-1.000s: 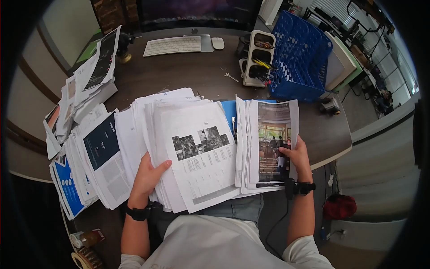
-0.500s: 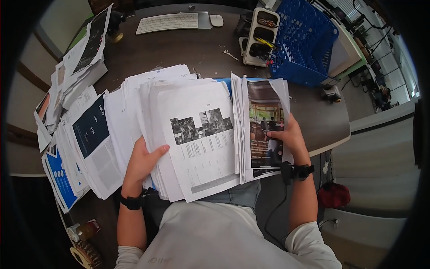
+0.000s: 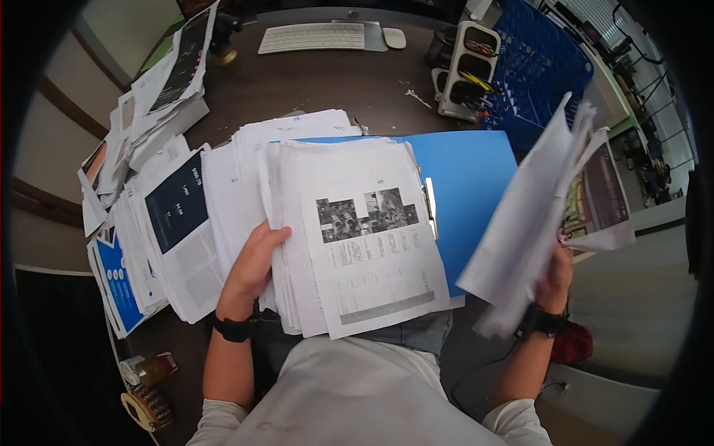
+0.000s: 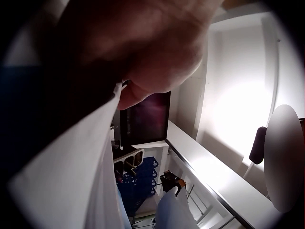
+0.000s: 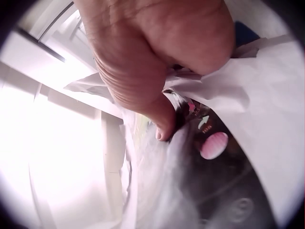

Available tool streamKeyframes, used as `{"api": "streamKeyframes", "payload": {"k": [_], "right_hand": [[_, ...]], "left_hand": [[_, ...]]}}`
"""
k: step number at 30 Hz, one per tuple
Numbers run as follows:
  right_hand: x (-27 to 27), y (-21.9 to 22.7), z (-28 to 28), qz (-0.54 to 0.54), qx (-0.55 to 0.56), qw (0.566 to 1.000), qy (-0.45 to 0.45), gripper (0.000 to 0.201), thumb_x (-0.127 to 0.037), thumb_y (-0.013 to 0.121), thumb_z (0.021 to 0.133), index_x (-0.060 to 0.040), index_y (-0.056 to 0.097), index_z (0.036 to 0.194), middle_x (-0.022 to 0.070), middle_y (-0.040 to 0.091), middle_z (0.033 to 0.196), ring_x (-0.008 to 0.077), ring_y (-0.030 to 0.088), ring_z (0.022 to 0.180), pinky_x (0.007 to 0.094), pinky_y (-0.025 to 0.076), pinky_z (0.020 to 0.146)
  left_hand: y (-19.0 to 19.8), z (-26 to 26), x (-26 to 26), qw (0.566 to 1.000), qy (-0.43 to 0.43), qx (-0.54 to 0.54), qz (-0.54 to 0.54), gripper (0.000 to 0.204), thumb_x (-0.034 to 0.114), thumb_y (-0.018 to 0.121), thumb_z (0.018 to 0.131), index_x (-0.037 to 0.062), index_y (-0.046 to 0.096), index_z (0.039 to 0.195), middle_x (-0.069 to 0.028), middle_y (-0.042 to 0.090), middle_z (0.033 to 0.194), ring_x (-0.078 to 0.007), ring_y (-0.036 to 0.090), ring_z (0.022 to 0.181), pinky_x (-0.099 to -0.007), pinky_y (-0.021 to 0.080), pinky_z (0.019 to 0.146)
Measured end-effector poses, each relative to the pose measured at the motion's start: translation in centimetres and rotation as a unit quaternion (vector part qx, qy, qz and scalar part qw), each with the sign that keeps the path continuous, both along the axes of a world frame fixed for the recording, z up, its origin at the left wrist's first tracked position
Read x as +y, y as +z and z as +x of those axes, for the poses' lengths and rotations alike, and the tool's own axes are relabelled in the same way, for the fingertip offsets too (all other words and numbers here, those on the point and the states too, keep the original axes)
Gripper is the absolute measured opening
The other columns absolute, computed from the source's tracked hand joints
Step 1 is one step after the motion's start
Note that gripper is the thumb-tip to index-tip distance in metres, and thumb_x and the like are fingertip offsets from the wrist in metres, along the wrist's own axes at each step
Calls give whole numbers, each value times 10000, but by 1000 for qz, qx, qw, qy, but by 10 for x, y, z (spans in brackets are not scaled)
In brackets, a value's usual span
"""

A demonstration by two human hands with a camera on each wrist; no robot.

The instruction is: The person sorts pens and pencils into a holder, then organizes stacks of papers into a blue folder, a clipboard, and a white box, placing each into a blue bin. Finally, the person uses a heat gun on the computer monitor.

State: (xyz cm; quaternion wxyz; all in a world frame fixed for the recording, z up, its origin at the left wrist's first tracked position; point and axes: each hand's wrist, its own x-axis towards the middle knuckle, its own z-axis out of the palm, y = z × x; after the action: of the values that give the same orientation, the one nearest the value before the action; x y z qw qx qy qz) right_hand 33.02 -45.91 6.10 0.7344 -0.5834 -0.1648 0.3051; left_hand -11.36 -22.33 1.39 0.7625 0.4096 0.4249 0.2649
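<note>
My left hand holds the left edge of a thick stack of printed sheets, thumb on top and fingers hidden underneath. The top sheet carries two grey pictures above lines of text. Under that stack lies a blue clip folder, its metal clip at the stack's right edge. Off to the right, my right hand grips a bundle of papers raised and tilted on edge, blurred at the bottom. In the right wrist view, the thumb presses into a creased dark colour print.
More paper piles cover the desk's left side, with a messy heap behind them. At the back are a keyboard, a mouse, a pen organiser and a blue file rack. A jar stands at lower left.
The right hand has lifted its bundle off the blue folder and swung it right, turning it on edge and uncovering the folder and clip. The left hand keeps its hold on the stack.
</note>
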Motion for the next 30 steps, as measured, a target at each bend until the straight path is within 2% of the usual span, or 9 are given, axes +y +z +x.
{"api": "streamKeyframes", "payload": {"k": [6, 10, 12, 20, 21, 24, 26, 28, 30], "right_hand": [[55, 23, -76, 1, 15, 983, 185, 287, -77, 734, 915, -8, 628, 1172, 42, 706, 934, 176, 682, 841, 326, 541, 742], [92, -11, -113, -251, -361, 858, 265, 457, -43, 788, 836, -4, 567, 1234, 104, 697, 939, 189, 674, 778, 322, 541, 690], [90, -22, -121, -249, -424, 835, 248, 528, -119, 815, 819, 2, 548, 1258, 126, 664, 768, 239, 653, 646, 342, 511, 594], [72, 11, -148, -348, -330, 837, 261, 377, -95, 863, 757, 54, 628, 1011, 126, 701, 726, 163, 682, 600, 315, 501, 528], [69, -4, -153, -280, -284, 883, 248, 301, -75, 870, 744, 45, 634, 889, 125, 701, 698, 166, 684, 559, 306, 498, 504], [72, -8, -176, -223, -420, 839, 266, 343, -168, 874, 760, 27, 612, 864, 162, 665, 687, 295, 669, 584, 352, 506, 542], [78, -5, -183, -214, -431, 826, 293, 366, -217, 873, 763, 14, 615, 881, 162, 630, 712, 342, 647, 630, 380, 507, 572], [88, -2, -184, -167, -562, 752, 301, 556, -234, 879, 734, 28, 599, 1137, 210, 583, 1118, 390, 624, 963, 429, 528, 804], [92, -11, -176, -173, -536, 763, 317, 615, -220, 885, 719, 33, 576, 1186, 216, 557, 1179, 405, 605, 1010, 440, 521, 846]], "left_hand": [[4, 6, -4, 997, -25, 44, 65, 424, 138, 572, 1016, -78, 488, 1371, -145, 662, 1237, -189, 664, 1073, -324, 540, 929], [0, 6, -7, 995, -12, 40, 90, 409, 105, 590, 1012, -75, 503, 1369, -137, 656, 1264, -182, 645, 1112, -328, 520, 962], [-3, 6, -7, 999, 9, 1, 52, 406, 100, 592, 1011, -66, 500, 1371, -134, 652, 1269, -182, 648, 1116, -331, 523, 964], [1, 4, -5, 992, 40, -99, -73, 407, 239, 492, 1066, -53, 518, 1349, -153, 646, 1274, -228, 669, 1110, -341, 541, 946], [6, 7, -10, 993, 31, -82, -79, 409, 268, 483, 1072, -43, 539, 1331, -154, 665, 1236, -216, 677, 1087, -335, 547, 930], [12, 13, -17, 994, 0, -70, -89, 439, 348, 463, 1079, -14, 575, 1301, -149, 702, 1150, -199, 699, 1016, -322, 566, 884], [11, 12, -18, 993, -21, -77, -93, 466, 397, 453, 1080, 4, 592, 1288, -143, 720, 1101, -193, 713, 968, -315, 578, 854], [4, 6, -16, 977, -25, -151, -147, 520, 474, 440, 1070, 29, 589, 1295, -130, 736, 1042, -191, 728, 879, -311, 594, 802], [6, 3, -16, 974, -32, -172, -143, 544, 471, 426, 1073, 11, 571, 1326, -162, 702, 1169, -211, 723, 960, -353, 613, 820]]}}
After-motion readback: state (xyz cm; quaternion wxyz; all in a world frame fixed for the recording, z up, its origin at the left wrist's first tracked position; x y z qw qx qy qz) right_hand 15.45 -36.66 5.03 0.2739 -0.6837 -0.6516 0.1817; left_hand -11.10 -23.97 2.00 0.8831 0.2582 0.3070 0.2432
